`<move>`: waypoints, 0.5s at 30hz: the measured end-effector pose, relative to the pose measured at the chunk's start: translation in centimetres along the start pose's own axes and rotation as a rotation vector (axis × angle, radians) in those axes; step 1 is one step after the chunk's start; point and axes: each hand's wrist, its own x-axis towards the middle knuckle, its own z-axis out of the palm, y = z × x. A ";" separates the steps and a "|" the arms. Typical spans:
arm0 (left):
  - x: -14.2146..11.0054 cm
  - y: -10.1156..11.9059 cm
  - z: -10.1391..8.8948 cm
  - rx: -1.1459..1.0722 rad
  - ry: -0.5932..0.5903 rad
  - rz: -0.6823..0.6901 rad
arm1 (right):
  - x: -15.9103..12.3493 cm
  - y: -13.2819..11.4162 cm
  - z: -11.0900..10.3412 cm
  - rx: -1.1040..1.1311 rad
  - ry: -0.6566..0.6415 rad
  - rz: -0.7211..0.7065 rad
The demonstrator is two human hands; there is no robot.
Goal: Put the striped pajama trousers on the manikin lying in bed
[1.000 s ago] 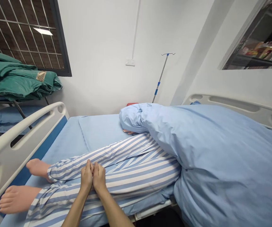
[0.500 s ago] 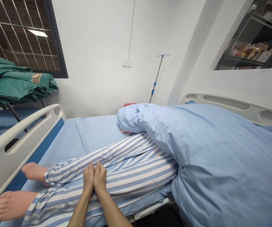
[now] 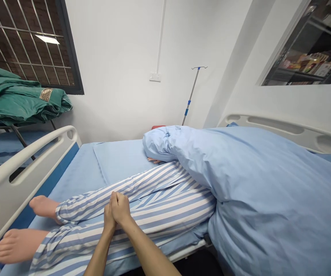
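My left hand (image 3: 109, 217) and my right hand (image 3: 120, 207) are pressed against each other, fingers curled, above the striped trouser legs. The right one sits a little farther forward and laps over the left one's fingers. No object shows in either hand; the palms are hidden. Below them lies a figure that looks like a care manikin, in blue-and-white striped trousers (image 3: 165, 214). Its bare feet (image 3: 20, 245) point left. A light blue quilt (image 3: 248, 180) is folded back toward the right and covers the upper body. Under the quilt's edge some manikin fingers (image 3: 154, 160) peek out.
The bed has a pale end board (image 3: 36, 153) at left and another board (image 3: 280, 126) at right. Behind stand an IV pole (image 3: 190, 96) and a wall socket (image 3: 155, 77). Folded green cloth (image 3: 24, 99) lies on a rack at far left, below a barred window.
My right hand has slid forward along the left one and now overlaps its fingers; before, the two were side by side. The quilt and legs stay put; the view has shifted slightly.
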 end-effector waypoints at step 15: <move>-1.2 4.5 3.0 -0.197 -0.040 -0.010 | -1.1 4.1 -0.8 0.230 0.138 0.225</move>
